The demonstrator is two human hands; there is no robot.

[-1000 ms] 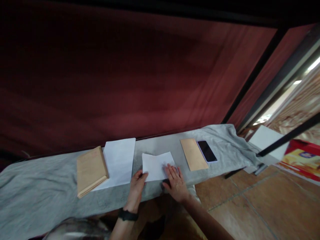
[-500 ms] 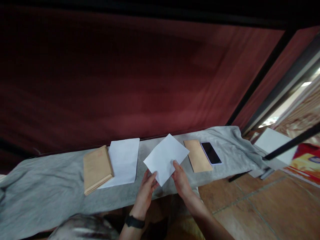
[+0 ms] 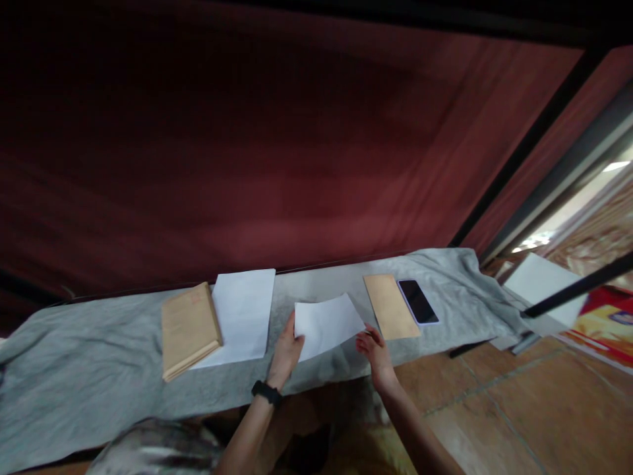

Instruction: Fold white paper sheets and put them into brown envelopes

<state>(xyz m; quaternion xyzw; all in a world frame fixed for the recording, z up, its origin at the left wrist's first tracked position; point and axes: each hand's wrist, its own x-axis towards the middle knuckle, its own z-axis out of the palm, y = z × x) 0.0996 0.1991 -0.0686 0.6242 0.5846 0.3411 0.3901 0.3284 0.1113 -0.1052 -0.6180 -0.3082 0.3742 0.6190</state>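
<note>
A small white sheet of paper point(image 3: 326, 324) is held over the grey cloth, slightly bowed. My left hand point(image 3: 287, 351), with a black band on the wrist, grips its left edge, thumb on top. At the sheet's right corner, the curled fingers of my right hand point(image 3: 374, 349) pinch the paper. To the left lies a stack of larger white paper point(image 3: 244, 316), partly covered by a pile of brown envelopes point(image 3: 190, 328). A single brown envelope point(image 3: 391, 307) lies flat just beyond my right hand.
A phone with a pale purple case point(image 3: 418, 302) lies right of the single envelope. Grey cloth point(image 3: 99, 356) covers the long narrow bench, against a dark red panel point(image 3: 297, 165). On the right are a black metal bar point(image 3: 583, 287), a red and yellow box point(image 3: 608, 323) and a tiled floor.
The sheet has turned from a diamond position to lie more level and come lower. My left hand has moved up its left side, and my right hand has shifted right to its corner.
</note>
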